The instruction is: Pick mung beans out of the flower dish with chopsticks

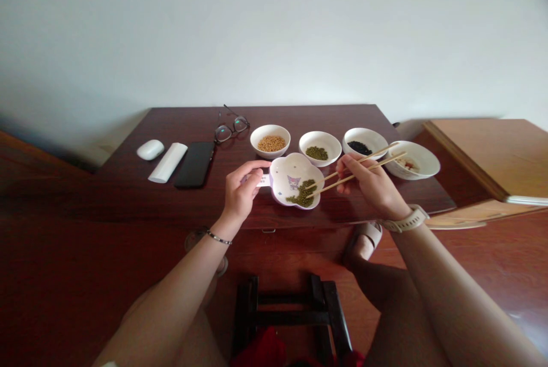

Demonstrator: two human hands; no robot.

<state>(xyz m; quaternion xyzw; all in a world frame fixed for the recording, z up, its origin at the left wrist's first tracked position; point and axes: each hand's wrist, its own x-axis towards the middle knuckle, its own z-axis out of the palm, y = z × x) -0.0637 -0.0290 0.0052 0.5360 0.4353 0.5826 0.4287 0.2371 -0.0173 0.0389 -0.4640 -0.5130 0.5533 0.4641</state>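
Observation:
My left hand [242, 190] grips the white handle of a small flower-shaped melamine dish [295, 170] with a cartoon print. Mung beans [303, 194] lie heaped in the dish's near side. My right hand [368, 184] holds a pair of wooden chopsticks [355, 170], their tips reaching into those beans. Behind the dish stand white bowls: one of soybeans [270, 145], one of mung beans [319, 147], and one of black beans [363, 140]. At the far right, a fourth white bowl [413, 160] holds a little reddish residue, close to the chopsticks.
Glasses [231, 126], a white computer mouse [150, 149], a white oblong case [168, 162] and a black smartphone [194, 164] lie on the dark wooden table [128, 196]. A wooden board [483, 150] stands right of it. A dark stool [286, 310] and my sandaled feet are below.

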